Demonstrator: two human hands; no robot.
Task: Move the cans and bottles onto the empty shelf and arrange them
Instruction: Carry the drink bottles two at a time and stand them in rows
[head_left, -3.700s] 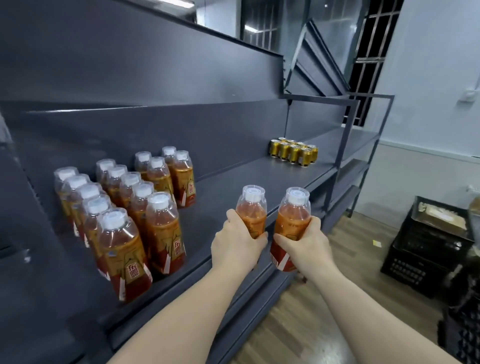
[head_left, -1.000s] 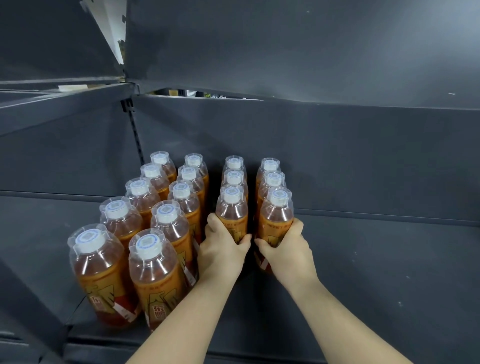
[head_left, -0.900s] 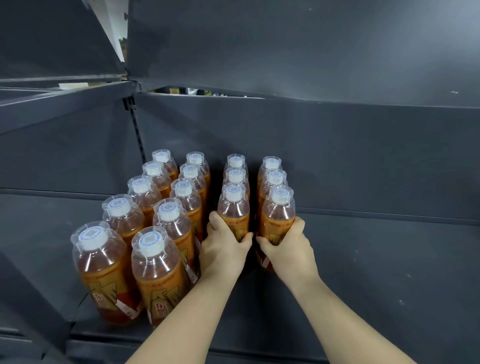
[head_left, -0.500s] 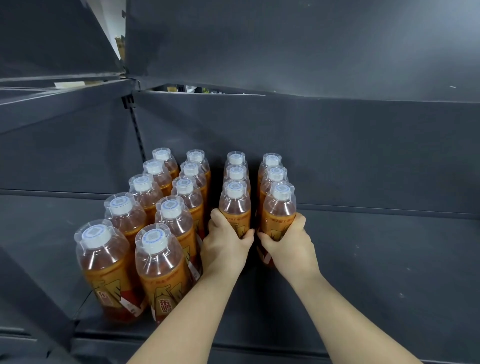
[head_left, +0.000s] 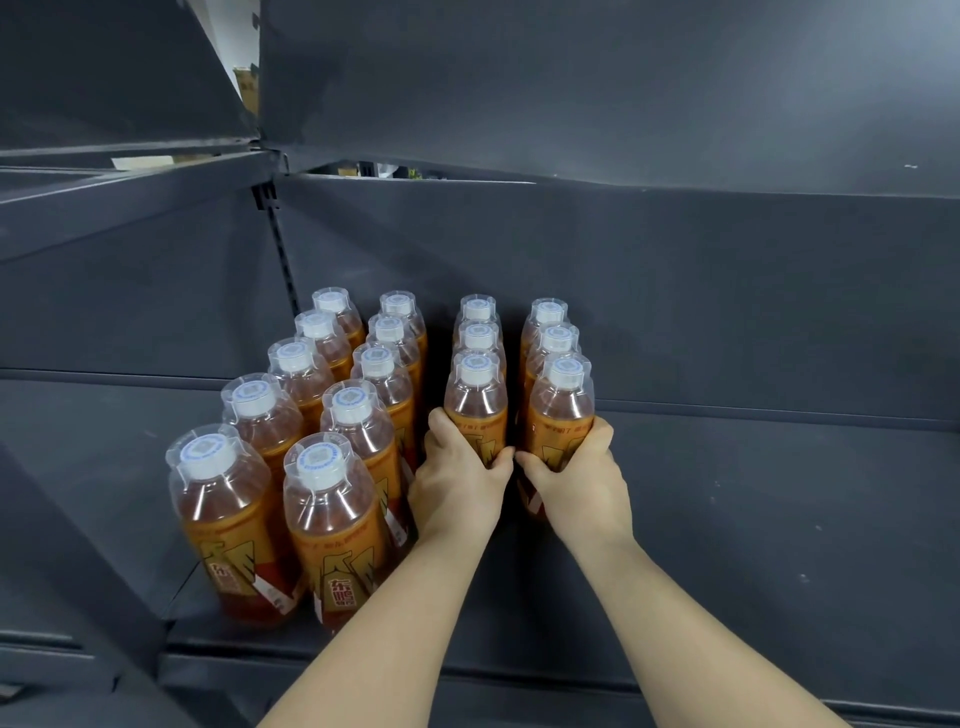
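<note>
Bottle rows (head_left: 332, 467) just beside left hand (head_left: 457, 483); panel (head_left: 727, 312) behind.

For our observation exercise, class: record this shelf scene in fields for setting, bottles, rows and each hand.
setting: dark grey metal shelf
bottles: sixteen clear plastic bottles of orange drink, white caps, upright
rows: four; five, five, three, three from left
left hand: grips front bottle of third row
right hand: grips front bottle of fourth row
</note>
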